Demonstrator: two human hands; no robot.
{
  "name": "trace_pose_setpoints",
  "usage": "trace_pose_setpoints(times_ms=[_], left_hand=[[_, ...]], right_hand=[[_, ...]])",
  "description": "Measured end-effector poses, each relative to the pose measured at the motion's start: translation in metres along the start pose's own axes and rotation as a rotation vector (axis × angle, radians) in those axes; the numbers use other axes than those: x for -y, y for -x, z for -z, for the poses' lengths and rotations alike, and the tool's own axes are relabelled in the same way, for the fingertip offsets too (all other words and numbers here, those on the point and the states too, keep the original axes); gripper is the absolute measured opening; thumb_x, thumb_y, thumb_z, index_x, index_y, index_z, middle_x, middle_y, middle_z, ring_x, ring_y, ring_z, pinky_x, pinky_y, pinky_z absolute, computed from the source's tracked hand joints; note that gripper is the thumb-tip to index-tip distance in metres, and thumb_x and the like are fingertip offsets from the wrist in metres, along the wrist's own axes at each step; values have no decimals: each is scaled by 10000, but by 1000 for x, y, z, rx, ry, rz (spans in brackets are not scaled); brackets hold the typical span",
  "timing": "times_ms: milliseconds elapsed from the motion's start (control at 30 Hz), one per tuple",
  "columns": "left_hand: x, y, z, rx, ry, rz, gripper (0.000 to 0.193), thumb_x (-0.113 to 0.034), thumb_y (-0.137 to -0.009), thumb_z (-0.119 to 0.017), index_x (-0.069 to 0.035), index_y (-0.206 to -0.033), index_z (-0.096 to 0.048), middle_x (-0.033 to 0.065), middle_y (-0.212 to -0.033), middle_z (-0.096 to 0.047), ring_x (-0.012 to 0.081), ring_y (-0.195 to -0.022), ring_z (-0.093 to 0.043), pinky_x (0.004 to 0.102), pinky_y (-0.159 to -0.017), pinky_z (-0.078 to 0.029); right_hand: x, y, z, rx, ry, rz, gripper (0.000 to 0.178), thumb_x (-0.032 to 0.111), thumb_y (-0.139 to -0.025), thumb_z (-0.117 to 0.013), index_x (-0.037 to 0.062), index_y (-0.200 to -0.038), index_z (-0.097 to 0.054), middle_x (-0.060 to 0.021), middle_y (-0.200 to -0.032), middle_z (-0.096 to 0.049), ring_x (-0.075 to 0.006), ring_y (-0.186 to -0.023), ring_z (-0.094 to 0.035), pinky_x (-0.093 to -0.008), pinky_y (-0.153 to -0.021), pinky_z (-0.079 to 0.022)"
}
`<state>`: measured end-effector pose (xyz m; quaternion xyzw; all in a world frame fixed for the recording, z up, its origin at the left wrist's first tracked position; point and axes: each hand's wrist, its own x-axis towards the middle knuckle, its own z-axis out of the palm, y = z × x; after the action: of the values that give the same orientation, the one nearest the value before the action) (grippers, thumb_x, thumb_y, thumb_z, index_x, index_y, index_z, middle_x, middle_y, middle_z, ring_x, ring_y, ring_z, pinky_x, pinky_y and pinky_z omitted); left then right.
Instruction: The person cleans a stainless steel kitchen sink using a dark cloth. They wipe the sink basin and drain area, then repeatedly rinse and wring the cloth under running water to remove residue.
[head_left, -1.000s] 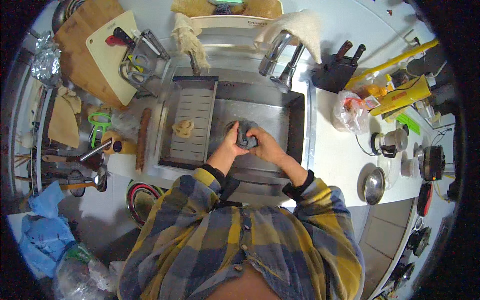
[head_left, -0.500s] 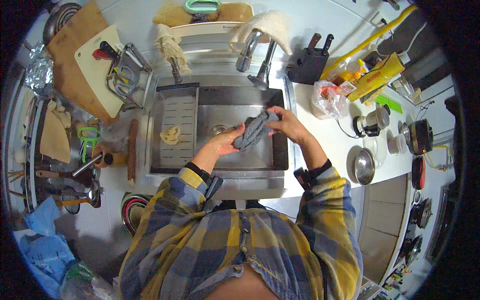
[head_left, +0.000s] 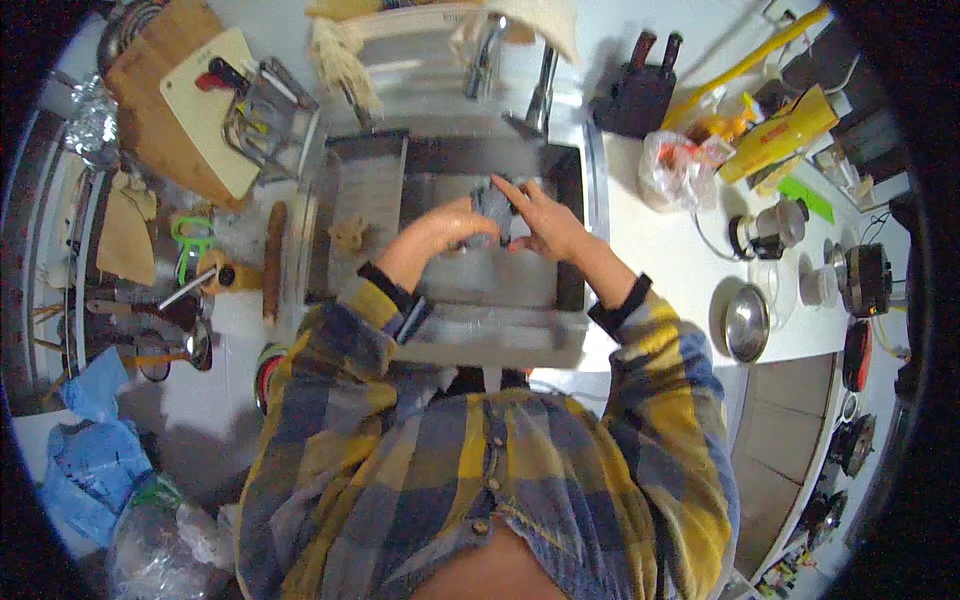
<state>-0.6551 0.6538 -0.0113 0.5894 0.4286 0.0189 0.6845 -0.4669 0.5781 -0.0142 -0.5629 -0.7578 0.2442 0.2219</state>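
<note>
Left hand (head_left: 455,225) and right hand (head_left: 550,225) clasp a crumpled grey cloth (head_left: 491,207); slackening could drop it into the steel sink (head_left: 510,285) beneath.

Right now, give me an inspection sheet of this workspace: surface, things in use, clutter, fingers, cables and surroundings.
Surface: white counter borders the metal sink.
Things in use: gray cloth above the basin.
Clutter: metal bowl and clear plastic bag on the counter's right side.
Fingers: left hand and right hand hold the cloth between them; grip details blurred.
Cables: thin cord on the right-hand counter; ends unclear.
Surroundings: knife block right of the faucet; pale cutting board at upper left.
</note>
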Motion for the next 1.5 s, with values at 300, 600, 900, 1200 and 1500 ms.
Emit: trace_pose_setpoints(times_ms=[300, 600, 900, 1200, 1500], left_hand=[[5, -2, -19, -52, 25, -210, 342, -156, -711, -723, -42, -1009, -598, 49, -880, -632, 137, -782, -576, 283, -665, -444], [21, -3, -24, 45, 679, -148, 357, -66, -759, -681, -57, -1100, -578, 67, -1019, -626, 209, -900, -613, 406, -793, -514], [18, -2, -8, 174, 709, 53, 210, -95, -788, -678, -42, -963, -576, 83, -887, -576, 248, -749, -563, 353, -618, -473], [-16, -5, -13, 55, 166, 172, 219, -147, -736, -716, -99, -892, -569, -3, -803, -524, 118, -549, -476, 213, -389, -334], [8, -28, -10, -176, -219, -102, 342, -208, -658, -741, -49, -909, -571, 59, -697, -584, 222, -590, -557, 363, -503, -456]], right_hand=[[-26, -4, 6, 124, -576, -259, 495, -51, -697, -599, -7, -1181, -503, -141, -899, -608, -201, -725, -645, -319, -599, -532], [-18, -17, 18, 170, -1353, -393, 578, -71, -765, -515, -3, -1321, -371, -153, -1080, -553, -163, -839, -628, -242, -712, -544], [-5, -5, 0, -212, 622, 543, 656, 139, -763, -555, 150, -1385, -347, -64, -1449, -310, -282, -1333, -292, -498, -1082, -235], [-1, -49, 9, -159, 524, 738, 644, 180, -712, -579, 123, -1330, -406, -63, -1260, -515, -239, -978, -591, -300, -742, -526], [-12, -58, -29, -92, 647, 476, 204, 124, -717, -586, 18, -891, -583, -112, -835, -613, -255, -798, -621, -359, -599, -522]])
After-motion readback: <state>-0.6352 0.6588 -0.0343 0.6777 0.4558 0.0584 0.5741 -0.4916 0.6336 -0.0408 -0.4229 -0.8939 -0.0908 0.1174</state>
